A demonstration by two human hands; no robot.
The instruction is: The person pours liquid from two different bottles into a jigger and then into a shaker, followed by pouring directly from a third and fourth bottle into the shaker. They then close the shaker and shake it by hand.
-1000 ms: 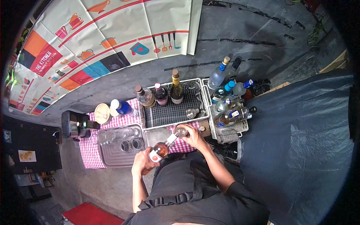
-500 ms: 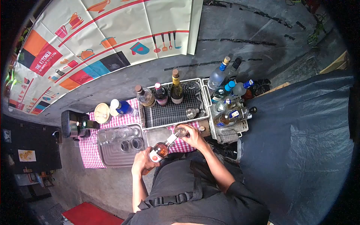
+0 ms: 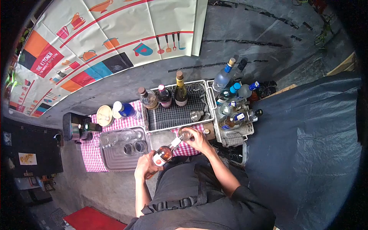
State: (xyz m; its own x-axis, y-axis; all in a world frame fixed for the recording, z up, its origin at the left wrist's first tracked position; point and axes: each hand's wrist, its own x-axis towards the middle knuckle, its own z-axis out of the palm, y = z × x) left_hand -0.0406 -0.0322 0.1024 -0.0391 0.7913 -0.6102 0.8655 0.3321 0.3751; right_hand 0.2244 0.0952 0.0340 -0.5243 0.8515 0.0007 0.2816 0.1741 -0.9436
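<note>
My left hand (image 3: 145, 165) is closed around a bottle of amber liquor (image 3: 163, 155) with a white and red label. The bottle is tilted, its pale neck (image 3: 176, 142) pointing up and to the right. At the mouth of the bottle, my right hand (image 3: 199, 140) grips a small round cup (image 3: 185, 135) by its side. Whether liquid is flowing between them is too small to tell. A cork stopper (image 3: 207, 131) lies just right of the right hand.
A grey tray (image 3: 115, 163) with several glasses stands on the left over a checkered cloth (image 3: 89, 155). Behind the hands, a white wire basket (image 3: 168, 128) holds bottles and a metal shaker piece (image 3: 196, 115). Several bottles crowd a second basket (image 3: 230, 138) on the right.
Almost nothing differs. Both hands, the bottle and the small cup keep nearly the same positions.
</note>
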